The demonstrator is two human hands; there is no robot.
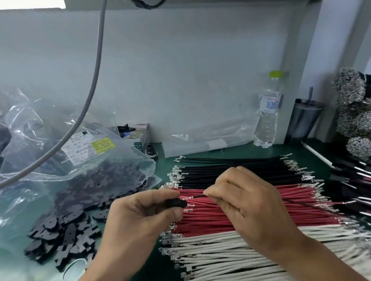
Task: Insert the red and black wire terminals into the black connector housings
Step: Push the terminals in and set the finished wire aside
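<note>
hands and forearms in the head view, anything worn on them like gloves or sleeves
Nothing worn shows. The left hand and right hand are bare, with no gloves, rings or finger cots visible. Both forearms are bare down to the frame edge, with no sleeve, watch or wrist strap in view.

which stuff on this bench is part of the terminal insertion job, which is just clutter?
In use: black connector housing in left hand; black wire pinched by right hand; black wires; red wires; loose housings.

Lying about: white wires; water bottle; tumbler; bagged parts.
</note>
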